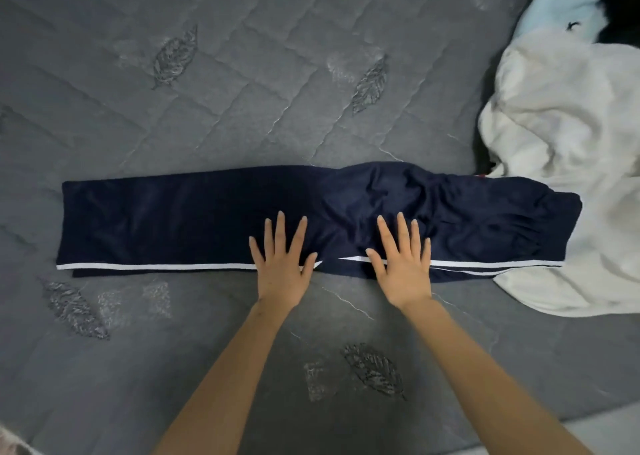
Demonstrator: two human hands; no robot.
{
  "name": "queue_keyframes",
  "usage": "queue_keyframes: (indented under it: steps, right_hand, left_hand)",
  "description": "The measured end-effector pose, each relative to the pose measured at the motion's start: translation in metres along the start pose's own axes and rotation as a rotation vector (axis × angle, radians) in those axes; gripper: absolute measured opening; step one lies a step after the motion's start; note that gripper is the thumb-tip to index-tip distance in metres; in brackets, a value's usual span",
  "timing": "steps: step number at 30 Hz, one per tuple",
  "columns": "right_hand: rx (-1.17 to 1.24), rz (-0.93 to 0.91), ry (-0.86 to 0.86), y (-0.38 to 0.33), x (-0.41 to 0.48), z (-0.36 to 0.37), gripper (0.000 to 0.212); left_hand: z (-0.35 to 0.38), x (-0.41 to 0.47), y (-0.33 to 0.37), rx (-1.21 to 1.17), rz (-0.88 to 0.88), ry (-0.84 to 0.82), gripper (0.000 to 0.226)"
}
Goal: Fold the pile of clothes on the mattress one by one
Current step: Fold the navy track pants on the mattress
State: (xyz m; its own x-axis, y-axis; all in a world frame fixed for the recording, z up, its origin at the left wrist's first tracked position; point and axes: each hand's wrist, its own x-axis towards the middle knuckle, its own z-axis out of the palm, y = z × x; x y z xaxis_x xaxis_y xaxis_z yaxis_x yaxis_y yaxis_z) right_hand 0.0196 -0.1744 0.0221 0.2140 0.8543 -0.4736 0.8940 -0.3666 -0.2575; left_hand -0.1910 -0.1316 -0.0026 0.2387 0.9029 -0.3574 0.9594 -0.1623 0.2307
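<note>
Dark navy trousers (180,219) with a white side stripe lie stretched left to right across the grey quilted mattress (242,90), leg on leg. The waist end at the right is wrinkled and rests partly on a white garment (571,163). My left hand (282,260) lies flat, fingers spread, on the near striped edge around the trousers' middle. My right hand (403,262) presses flat on the same edge a little to the right, where the cloth bunches up.
A pile of clothes sits at the right edge: the white garment, a pale blue piece (561,4) and a black one (620,0) behind it. Leaf patterns mark the mattress. The mattress's near edge runs along the lower right.
</note>
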Motion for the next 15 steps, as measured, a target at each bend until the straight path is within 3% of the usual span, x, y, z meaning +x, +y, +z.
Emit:
queue_keyframes:
  steps: [8,15]
  right_hand:
    - [-0.105,-0.004,0.071,0.101,0.005,-0.055,0.063]
    - [-0.027,0.07,0.225,0.174,0.013,-0.087,0.075]
  left_hand:
    - [0.015,0.013,0.124,-0.018,0.044,-0.03,0.068]
    - [0.023,0.02,0.198,0.042,0.109,0.029,0.067]
